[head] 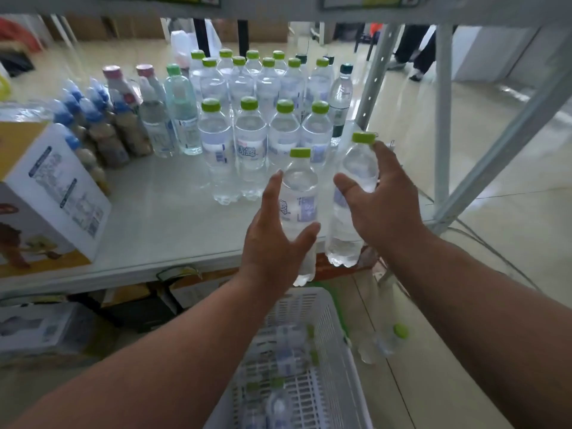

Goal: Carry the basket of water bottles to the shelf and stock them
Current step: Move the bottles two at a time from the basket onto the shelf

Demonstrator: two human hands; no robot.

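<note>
Two green-capped water bottles stand upright, long axes vertical, at the front edge of the shelf toward its right corner: the left bottle seems to hang slightly over the edge, the right bottle sits just beside it. Both are directly ahead of the hands, in front of the stocked rows, which stand deeper in. The left hand grasps the left bottle, thumb across its front and fingers up its left side; the right hand holds the right bottle, thumb on the body, a fingertip at the cap. Each hand is nearest its own bottle, both forearms reaching up and forward. Below the edge sits the white basket with more bottles inside, and one lies on the floor just beside it. The coming move is probably a push toward the rows.
</note>
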